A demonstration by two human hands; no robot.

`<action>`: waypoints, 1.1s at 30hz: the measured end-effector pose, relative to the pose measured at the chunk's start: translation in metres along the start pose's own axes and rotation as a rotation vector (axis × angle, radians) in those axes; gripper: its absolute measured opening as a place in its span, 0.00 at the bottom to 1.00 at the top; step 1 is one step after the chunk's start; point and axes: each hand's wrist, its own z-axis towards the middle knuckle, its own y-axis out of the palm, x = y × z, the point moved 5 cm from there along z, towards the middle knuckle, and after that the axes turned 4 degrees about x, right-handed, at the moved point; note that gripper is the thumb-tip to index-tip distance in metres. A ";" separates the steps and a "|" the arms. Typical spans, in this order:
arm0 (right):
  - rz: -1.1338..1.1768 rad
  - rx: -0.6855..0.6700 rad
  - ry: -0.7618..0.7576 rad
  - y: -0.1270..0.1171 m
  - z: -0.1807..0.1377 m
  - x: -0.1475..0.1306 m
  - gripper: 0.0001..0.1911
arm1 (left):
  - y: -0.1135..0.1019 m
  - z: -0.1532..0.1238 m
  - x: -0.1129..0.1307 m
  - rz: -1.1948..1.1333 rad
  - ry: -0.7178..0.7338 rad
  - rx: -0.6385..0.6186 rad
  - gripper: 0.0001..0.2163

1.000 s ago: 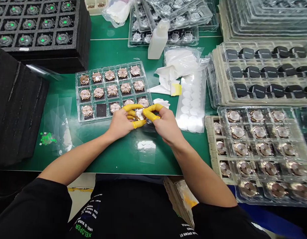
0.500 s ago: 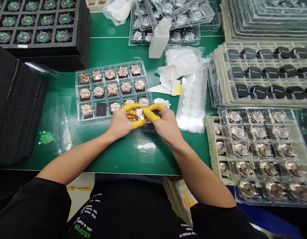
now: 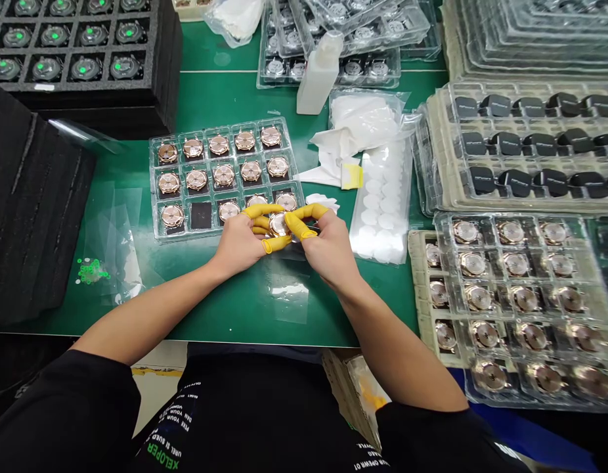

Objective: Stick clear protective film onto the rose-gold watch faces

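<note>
Between my two hands is a rose-gold watch head without a strap, held just off the front right corner of a clear plastic tray. Yellow finger cots cover several fingertips. My left hand grips the watch from its left side, thumb below and fingers above. From the right, my right hand closes its thumb and index finger on the watch's edge. Similar watch heads fill most pockets of the tray; one front-row pocket shows only a dark square pad.
A white bottle, white wipes and a sheet of round white stickers lie beyond my right hand. Stacked watch trays stand at right, black foam trays at left. Small green rings lie near clear film.
Both hands keep the same grip on the watch head. The camera view has shifted very slightly; nothing on the table has visibly moved.
</note>
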 end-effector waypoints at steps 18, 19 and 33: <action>0.364 0.320 -0.106 -0.052 0.026 -0.012 0.24 | -0.001 0.000 0.001 0.067 0.019 0.011 0.28; 0.378 0.233 -0.063 -0.047 0.026 -0.012 0.22 | 0.000 -0.001 0.001 0.061 0.019 0.005 0.28; 0.406 -0.255 0.257 0.018 0.002 0.005 0.19 | 0.001 -0.001 -0.001 -0.035 0.022 -0.041 0.30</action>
